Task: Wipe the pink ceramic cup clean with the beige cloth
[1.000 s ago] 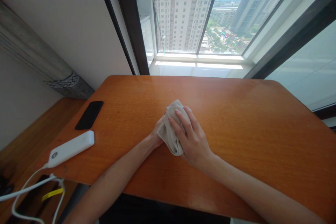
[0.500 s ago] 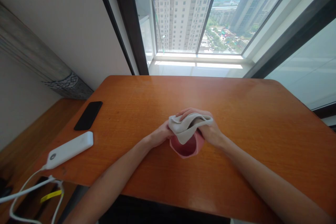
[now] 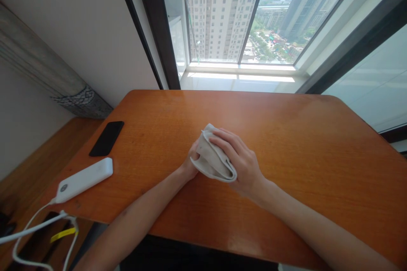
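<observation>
A folded pale grey cloth [image 3: 211, 159] is gripped in my right hand [image 3: 243, 161], whose fingers curl over its upper right side. My left hand [image 3: 191, 159] is at the cloth's left edge, its fingers mostly hidden behind the fabric. It holds the pink cup, which showed half a second ago and is now covered by the cloth and my hands. Both hands are together above the middle of the wooden table [image 3: 286, 135].
At the table's left side lie a black phone [image 3: 107, 139] and a white power strip or power bank [image 3: 85, 180] with a white cable [image 3: 32, 233] trailing off the edge. A window [image 3: 238, 25] stands beyond the table's far edge.
The cloth has turned and come down over the pink cup, hiding its opening. My right hand has rolled over the cloth, back of the hand showing; my left hand has shifted slightly left.
</observation>
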A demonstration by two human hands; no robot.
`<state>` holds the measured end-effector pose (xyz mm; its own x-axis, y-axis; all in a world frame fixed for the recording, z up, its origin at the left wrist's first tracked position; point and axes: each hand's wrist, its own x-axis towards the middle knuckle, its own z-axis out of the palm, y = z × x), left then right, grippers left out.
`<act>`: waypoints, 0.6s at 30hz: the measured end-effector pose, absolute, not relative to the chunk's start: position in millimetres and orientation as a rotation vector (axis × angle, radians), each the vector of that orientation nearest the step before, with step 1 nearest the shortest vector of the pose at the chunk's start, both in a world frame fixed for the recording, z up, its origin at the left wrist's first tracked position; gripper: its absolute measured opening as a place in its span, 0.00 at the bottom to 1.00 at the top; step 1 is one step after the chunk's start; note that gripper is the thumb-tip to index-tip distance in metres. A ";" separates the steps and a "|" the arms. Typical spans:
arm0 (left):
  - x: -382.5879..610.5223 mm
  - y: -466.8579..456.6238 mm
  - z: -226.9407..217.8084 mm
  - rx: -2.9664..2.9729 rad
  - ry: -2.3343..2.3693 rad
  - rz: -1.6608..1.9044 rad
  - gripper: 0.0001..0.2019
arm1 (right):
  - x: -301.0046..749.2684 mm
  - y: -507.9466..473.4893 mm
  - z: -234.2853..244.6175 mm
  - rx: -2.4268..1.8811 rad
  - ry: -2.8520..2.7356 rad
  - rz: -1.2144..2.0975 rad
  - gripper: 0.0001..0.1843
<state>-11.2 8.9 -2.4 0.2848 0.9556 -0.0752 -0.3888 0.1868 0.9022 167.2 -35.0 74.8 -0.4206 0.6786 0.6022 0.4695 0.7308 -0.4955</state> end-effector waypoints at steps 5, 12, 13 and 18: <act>-7.2 8.8 11.4 0.718 0.693 1.011 0.30 | 152.8 -49.3 49.1 -0.922 -2.076 0.140 0.41; -14.0 4.2 22.1 0.820 0.700 0.979 0.30 | 166.1 -37.2 63.4 -0.897 -1.859 0.290 0.23; -15.7 3.6 20.5 0.831 0.699 0.973 0.30 | 171.6 -31.6 69.2 -0.861 -1.878 0.344 0.21; -20.5 5.6 6.6 1.075 0.698 0.835 0.25 | 194.3 -3.6 91.7 -0.647 -2.070 0.885 0.18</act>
